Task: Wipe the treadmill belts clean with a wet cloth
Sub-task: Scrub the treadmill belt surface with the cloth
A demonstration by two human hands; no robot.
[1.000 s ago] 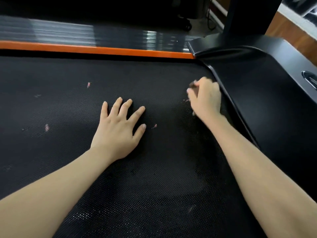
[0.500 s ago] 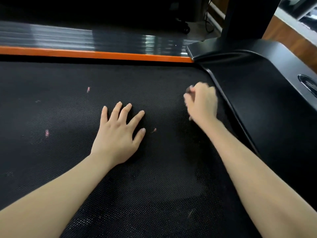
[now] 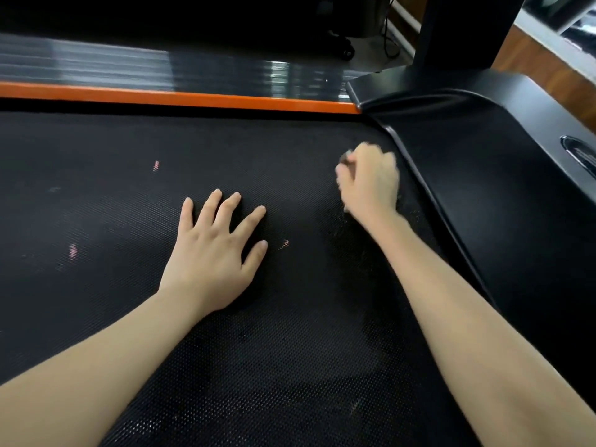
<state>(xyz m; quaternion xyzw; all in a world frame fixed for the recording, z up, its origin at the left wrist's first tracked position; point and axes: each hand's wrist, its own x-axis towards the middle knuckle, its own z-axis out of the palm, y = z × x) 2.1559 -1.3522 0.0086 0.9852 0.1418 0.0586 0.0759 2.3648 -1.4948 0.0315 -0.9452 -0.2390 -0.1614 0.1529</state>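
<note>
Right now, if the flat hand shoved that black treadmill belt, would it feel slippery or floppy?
Probably grippy: the belt has a fine dotted texture, and the left hand rests flat on it. Likely taut rather than floppy, since it lies without wrinkles. A hard shove might roll it along.

No legible text, brand, number or sign is recorded anywhere in view. An oval badge (image 3: 580,153) is noted on the black cover (image 3: 500,195) at the right edge, but it is cut off by the frame and nothing on it can be read. Small pink marks (image 3: 73,251) are seen on the treadmill belt (image 3: 290,350); no characters can be made out in them.
</note>
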